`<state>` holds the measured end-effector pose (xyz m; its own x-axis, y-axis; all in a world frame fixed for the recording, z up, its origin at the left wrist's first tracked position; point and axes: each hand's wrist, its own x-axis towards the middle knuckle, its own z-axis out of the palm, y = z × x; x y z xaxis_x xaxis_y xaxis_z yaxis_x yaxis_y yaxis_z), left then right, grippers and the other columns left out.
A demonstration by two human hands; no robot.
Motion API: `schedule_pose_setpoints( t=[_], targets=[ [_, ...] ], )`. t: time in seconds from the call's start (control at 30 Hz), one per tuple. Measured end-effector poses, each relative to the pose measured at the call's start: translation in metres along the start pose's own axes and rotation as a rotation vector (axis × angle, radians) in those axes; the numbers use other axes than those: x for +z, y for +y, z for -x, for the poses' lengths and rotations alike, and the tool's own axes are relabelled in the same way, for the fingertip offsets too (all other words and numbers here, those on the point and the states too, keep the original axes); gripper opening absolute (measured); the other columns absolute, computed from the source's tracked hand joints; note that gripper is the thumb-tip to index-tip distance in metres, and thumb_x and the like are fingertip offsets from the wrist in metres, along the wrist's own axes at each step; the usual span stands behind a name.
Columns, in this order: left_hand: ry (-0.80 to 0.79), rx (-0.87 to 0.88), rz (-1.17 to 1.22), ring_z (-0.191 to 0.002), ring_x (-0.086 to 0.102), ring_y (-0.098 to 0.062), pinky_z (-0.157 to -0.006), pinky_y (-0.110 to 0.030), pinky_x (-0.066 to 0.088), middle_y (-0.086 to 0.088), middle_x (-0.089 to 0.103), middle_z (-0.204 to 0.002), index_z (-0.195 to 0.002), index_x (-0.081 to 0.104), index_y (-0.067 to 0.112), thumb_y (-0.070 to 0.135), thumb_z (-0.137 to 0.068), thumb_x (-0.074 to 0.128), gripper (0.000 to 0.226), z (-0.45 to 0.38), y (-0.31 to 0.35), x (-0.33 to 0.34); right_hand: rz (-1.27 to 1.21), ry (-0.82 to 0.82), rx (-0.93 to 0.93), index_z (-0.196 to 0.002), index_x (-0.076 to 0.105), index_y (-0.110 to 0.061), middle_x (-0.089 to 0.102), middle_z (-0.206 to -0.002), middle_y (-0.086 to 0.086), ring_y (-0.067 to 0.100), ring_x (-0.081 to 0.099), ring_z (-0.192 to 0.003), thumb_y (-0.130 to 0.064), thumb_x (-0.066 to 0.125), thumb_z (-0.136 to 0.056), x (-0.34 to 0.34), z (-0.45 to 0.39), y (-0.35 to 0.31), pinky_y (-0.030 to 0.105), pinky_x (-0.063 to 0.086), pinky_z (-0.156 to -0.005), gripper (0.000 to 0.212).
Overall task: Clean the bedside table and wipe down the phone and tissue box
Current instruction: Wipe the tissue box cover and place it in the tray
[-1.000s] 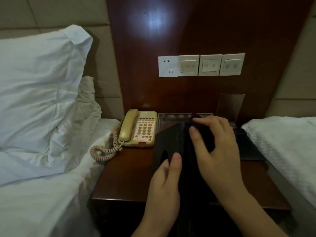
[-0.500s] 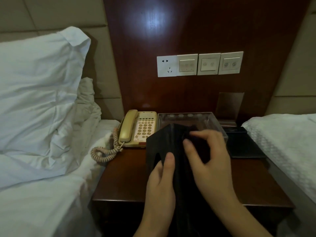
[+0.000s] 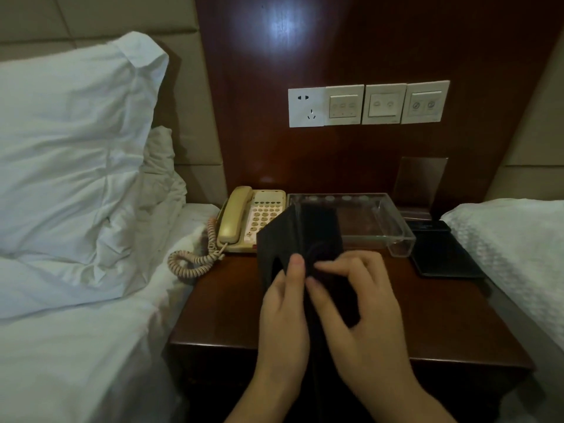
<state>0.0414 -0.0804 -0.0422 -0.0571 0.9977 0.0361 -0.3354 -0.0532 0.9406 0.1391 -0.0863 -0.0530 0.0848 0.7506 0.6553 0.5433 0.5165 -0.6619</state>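
A: Holding what, in front of the cream corded desk phone (image 3: 251,219)?

B: Black box-shaped tissue cover (image 3: 300,239), raised just off the dark polished wooden bedside table (image 3: 229,306), right of the phone and overlapping the clear plastic tray (image 3: 393,227).

A: Grip?

B: Left hand (image 3: 285,306) clamped on the near side, thumb pressed to the front face. Right hand (image 3: 363,303) blurred, fingers spread over the dark face; clamped or only rubbing, cannot tell. No cloth visible.

A: Risks?

B: Probably a slip: smooth cover, one sure hand, a drop onto the table. Also a swing left, knocking the phone's handset or snagging the coiled cord (image 3: 195,257). Phone seemingly not yet wiped.
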Motion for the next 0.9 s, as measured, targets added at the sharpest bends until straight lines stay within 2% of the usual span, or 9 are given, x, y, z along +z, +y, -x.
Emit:
schedule_pose_setpoints(
  t=[0.1, 0.23, 0.33, 0.4, 0.53, 0.6, 0.73, 0.8, 0.9],
  targets=[
    [-0.021, 0.045, -0.075, -0.099, 0.073, -0.008, -0.08, -0.021, 0.053, 0.001, 0.078, -0.103, -0.111, 0.074, 0.016, 0.049, -0.091, 0.05, 0.045, 0.001, -0.003, 0.002, 0.003, 0.001, -0.024, -0.102, 0.058, -0.039, 0.049, -0.106, -0.018, -0.002, 0.053, -0.1, -0.041, 0.06, -0.091, -0.005, -0.014, 0.006, 0.008, 0.041, -0.082, 0.011],
    [-0.118, 0.006, -0.089, -0.104, 0.072, -0.009, -0.083, -0.02, 0.054, 0.001, 0.078, -0.107, -0.119, 0.071, 0.013, 0.049, -0.092, 0.05, 0.049, 0.009, -0.008, 0.012, -0.015, 0.149, 0.071, -0.102, 0.055, -0.036, 0.052, -0.106, -0.007, -0.005, 0.051, -0.098, -0.033, 0.06, -0.093, -0.016, -0.055, 0.012, 0.002, 0.035, -0.081, 0.01],
    [-0.079, 0.03, -0.06, -0.098, 0.072, -0.001, -0.077, -0.014, 0.052, 0.01, 0.078, -0.101, -0.11, 0.072, 0.022, 0.047, -0.089, 0.049, 0.041, 0.005, -0.007, 0.007, 0.007, 0.075, 0.014, -0.105, 0.055, -0.04, 0.048, -0.109, -0.015, 0.0, 0.051, -0.104, -0.038, 0.058, -0.094, -0.005, -0.034, 0.006, 0.007, 0.038, -0.084, 0.012],
    [-0.042, 0.033, -0.059, -0.094, 0.072, -0.001, -0.078, -0.017, 0.052, 0.01, 0.079, -0.098, -0.102, 0.073, 0.028, 0.047, -0.091, 0.047, 0.034, 0.001, -0.005, 0.001, -0.012, -0.007, -0.038, -0.107, 0.056, -0.042, 0.047, -0.109, -0.02, 0.002, 0.052, -0.106, -0.042, 0.057, -0.091, -0.001, -0.016, 0.003, 0.011, 0.042, -0.084, 0.016],
    [-0.046, -0.055, -0.012, -0.09, 0.075, -0.008, -0.066, -0.015, 0.054, 0.001, 0.079, -0.098, -0.107, 0.075, 0.02, 0.04, -0.102, 0.046, 0.036, -0.001, -0.004, 0.001, 0.026, 0.0, 0.053, -0.103, 0.057, -0.039, 0.05, -0.107, -0.017, -0.003, 0.051, -0.103, -0.039, 0.058, -0.092, -0.008, -0.031, 0.019, 0.015, 0.044, -0.085, 0.011],
    [-0.031, -0.04, 0.007, -0.092, 0.075, -0.009, -0.066, -0.014, 0.054, -0.001, 0.079, -0.1, -0.11, 0.075, 0.017, 0.041, -0.1, 0.047, 0.038, -0.001, -0.003, 0.002, 0.026, 0.027, 0.095, -0.102, 0.057, -0.037, 0.05, -0.106, -0.016, -0.005, 0.051, -0.101, -0.037, 0.059, -0.091, -0.009, -0.03, 0.018, 0.015, 0.044, -0.085, 0.011],
    [0.034, 0.011, 0.017, -0.074, 0.074, -0.006, -0.059, -0.013, 0.051, 0.0, 0.078, -0.081, -0.094, 0.074, 0.01, 0.039, -0.1, 0.046, 0.041, -0.006, 0.001, -0.004, 0.039, -0.103, -0.043, -0.105, 0.056, -0.044, 0.046, -0.109, -0.022, 0.001, 0.053, -0.104, -0.047, 0.056, -0.09, -0.001, 0.008, -0.002, 0.016, 0.045, -0.083, 0.015],
    [0.021, 0.009, 0.003, -0.079, 0.075, -0.009, -0.061, -0.013, 0.052, -0.002, 0.079, -0.086, -0.098, 0.074, 0.009, 0.043, -0.098, 0.047, 0.044, -0.006, 0.001, -0.005, 0.047, -0.12, -0.045, -0.105, 0.056, -0.043, 0.047, -0.108, -0.021, 0.001, 0.053, -0.104, -0.047, 0.055, -0.09, -0.002, 0.004, 0.001, 0.019, 0.046, -0.083, 0.016],
    [0.005, 0.008, 0.008, -0.09, 0.075, -0.012, -0.067, -0.015, 0.054, -0.005, 0.079, -0.099, -0.105, 0.075, 0.014, 0.046, -0.096, 0.047, 0.043, -0.001, -0.001, -0.003, 0.052, -0.027, 0.067, -0.102, 0.056, -0.04, 0.05, -0.106, -0.018, -0.003, 0.051, -0.102, -0.042, 0.057, -0.089, -0.009, -0.017, 0.013, 0.018, 0.046, -0.084, 0.012]
  ],
)
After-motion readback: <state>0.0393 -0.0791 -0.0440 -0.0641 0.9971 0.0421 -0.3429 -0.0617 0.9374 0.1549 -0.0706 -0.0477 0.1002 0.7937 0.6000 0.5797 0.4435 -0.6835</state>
